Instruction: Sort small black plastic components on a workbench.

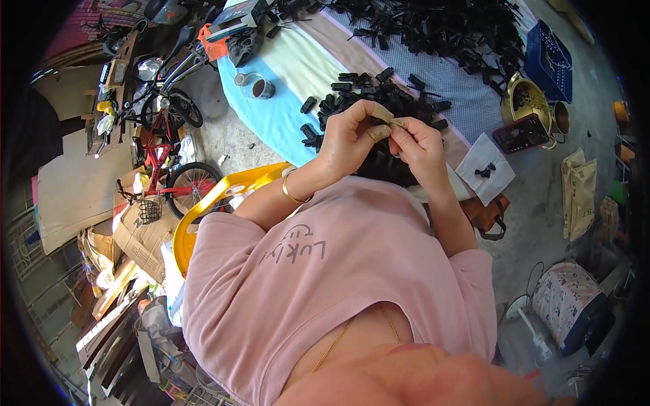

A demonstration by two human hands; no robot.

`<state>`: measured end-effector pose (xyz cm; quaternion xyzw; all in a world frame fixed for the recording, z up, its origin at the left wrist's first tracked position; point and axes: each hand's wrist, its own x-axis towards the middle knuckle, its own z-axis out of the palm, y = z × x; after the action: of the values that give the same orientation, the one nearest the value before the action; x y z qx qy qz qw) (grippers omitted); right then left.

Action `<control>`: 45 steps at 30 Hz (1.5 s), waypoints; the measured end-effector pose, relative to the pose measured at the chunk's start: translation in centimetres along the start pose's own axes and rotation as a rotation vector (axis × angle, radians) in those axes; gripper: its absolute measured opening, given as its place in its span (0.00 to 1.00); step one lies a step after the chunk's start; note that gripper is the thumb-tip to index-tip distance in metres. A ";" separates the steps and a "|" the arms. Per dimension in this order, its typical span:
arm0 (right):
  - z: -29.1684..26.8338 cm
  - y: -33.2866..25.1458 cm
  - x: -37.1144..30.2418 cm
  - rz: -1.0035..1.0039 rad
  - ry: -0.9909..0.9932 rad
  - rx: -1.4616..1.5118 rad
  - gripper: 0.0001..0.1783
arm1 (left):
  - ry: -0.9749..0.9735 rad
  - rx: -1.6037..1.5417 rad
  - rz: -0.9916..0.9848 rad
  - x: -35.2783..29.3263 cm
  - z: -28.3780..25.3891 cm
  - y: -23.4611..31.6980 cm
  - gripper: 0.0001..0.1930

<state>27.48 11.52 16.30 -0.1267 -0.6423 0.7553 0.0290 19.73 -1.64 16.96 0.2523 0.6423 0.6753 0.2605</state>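
Observation:
My left hand and my right hand meet fingertip to fingertip above a pile of small black plastic pieces. Tan coverings wrap the thumb and a finger of the left hand, and one shows at the right fingertips too. Both hands are pinched closed; whatever sits between the fingertips is too small or hidden to name. More black pieces lie under and beyond the hands, partly covered by them. To the right, a few black bits rest on a white paper sheet.
A cloth-covered table carries a larger black heap at the far side and a clear cup at left. Right of it are a phone, a brass-coloured pot and a blue basket. A yellow chair and bicycles stand left.

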 end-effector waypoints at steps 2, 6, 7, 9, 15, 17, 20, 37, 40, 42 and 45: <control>0.0 0.7 0.2 0.014 0.009 0.021 0.08 | 0.079 0.122 0.102 -0.1 0.2 -0.5 0.07; -1.4 1.9 1.5 0.137 -0.068 -0.037 0.10 | 0.029 0.176 0.046 0.4 -0.5 -1.6 0.09; -2.4 2.3 2.1 0.206 -0.125 -0.070 0.11 | 0.012 0.338 0.118 0.7 -0.6 -1.3 0.11; -5.1 3.5 4.2 0.040 0.058 -0.354 0.17 | 0.029 0.514 0.163 1.1 -1.0 -1.8 0.16; -9.5 9.0 9.5 0.092 0.375 -1.181 0.21 | -0.002 0.711 0.117 1.3 -2.2 -2.5 0.21; -9.5 10.1 10.1 0.149 0.392 -1.275 0.19 | -0.037 0.756 0.115 1.3 -2.1 -2.0 0.21; -10.0 10.7 10.4 0.237 0.389 -1.242 0.19 | -0.100 0.706 0.108 1.2 -2.2 -1.9 0.22; -1.3 -2.4 -0.1 -0.874 -0.101 -0.607 0.06 | -0.673 -0.729 -0.701 2.5 -3.0 -0.4 0.34; -1.5 -2.6 -1.0 -0.890 -0.158 -0.723 0.08 | -0.807 -0.716 -0.695 2.3 -3.3 -0.7 0.35; -1.3 -2.4 -1.0 -0.872 -0.132 -0.701 0.08 | -0.767 -0.770 -0.728 2.1 -3.0 -0.5 0.32; -1.2 -1.4 -0.6 -0.797 0.025 -0.651 0.07 | -0.468 -0.778 -0.674 1.9 -3.1 -0.4 0.21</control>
<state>28.15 12.77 17.63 0.1162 -0.8422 0.4450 0.2813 16.23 -2.59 16.43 0.0614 0.3162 0.6678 0.6711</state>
